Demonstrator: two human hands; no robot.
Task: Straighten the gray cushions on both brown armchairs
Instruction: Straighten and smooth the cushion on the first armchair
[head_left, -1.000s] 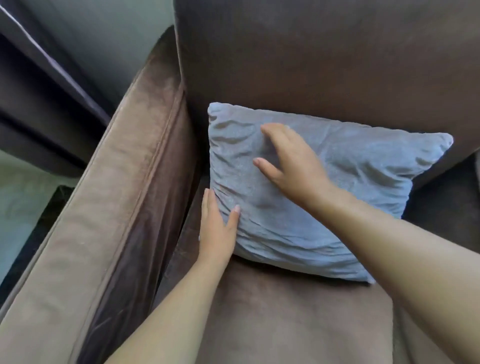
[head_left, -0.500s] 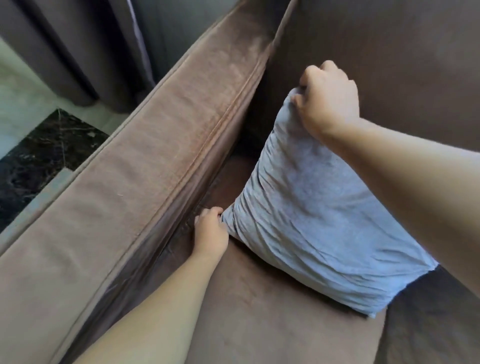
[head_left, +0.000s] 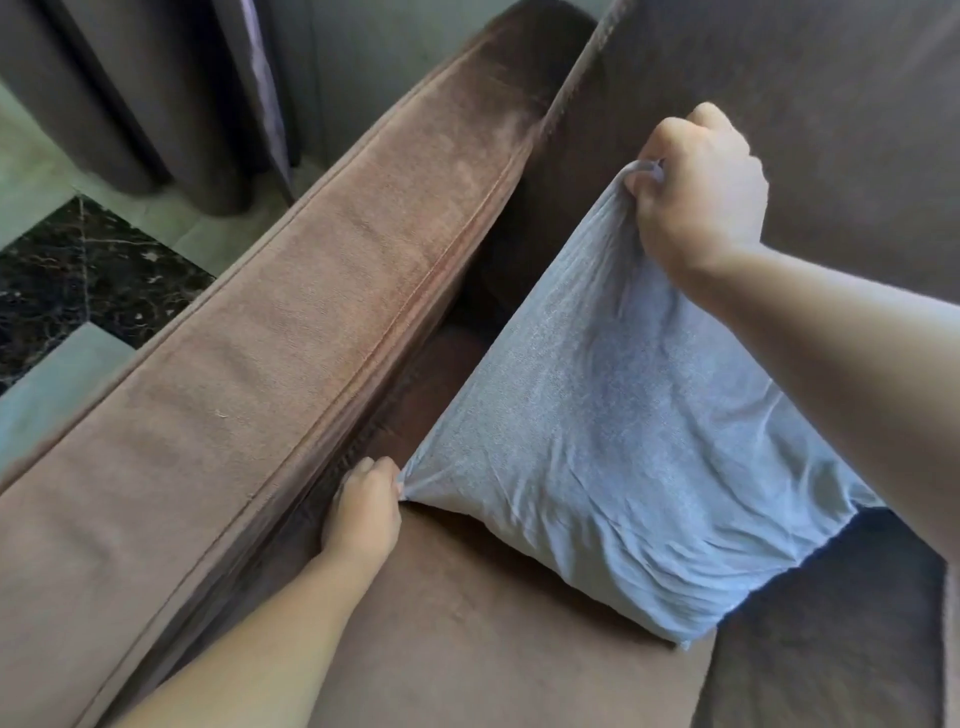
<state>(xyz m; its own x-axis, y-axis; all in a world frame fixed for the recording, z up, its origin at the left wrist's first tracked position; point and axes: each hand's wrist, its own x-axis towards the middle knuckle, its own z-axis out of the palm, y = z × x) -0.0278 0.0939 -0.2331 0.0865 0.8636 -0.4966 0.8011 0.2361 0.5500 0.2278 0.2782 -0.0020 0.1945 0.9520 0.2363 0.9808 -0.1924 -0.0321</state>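
Soft daylight falls from the upper left, brightening the top of the armrest (head_left: 291, 332) and the cushion (head_left: 623, 447). The chair back (head_left: 831, 104) and the lower right seat corner sit in deep shadow. No harsh glare. The picture is slightly soft throughout, with wide-angle bending of straight lines near the edges, and the curtains (head_left: 156, 93) look dim and blurred.

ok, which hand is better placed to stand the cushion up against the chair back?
Probably the right hand: it grips the cushion at its top corner, right by the chair back. The left hand pinches the bottom corner, down on the seat.
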